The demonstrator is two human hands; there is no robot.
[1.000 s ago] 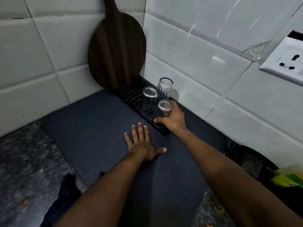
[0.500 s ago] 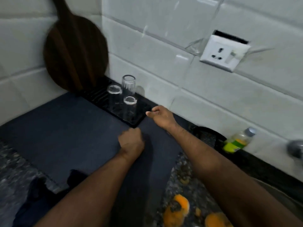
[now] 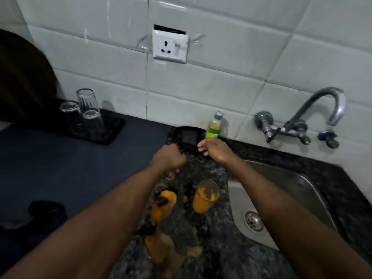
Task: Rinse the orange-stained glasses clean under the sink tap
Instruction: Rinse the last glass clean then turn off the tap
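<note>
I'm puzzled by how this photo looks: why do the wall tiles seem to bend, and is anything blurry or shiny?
Head view: the wide lens bows the wall tiles toward the edges. The light is dim, with a bright sheen on the tap. The orange-stained glass looks soft and smeared, while the socket looks fairly crisp.

No legible text, bottle (image 3: pixel 213 127) label green and yellow, lettering too blurred
</note>
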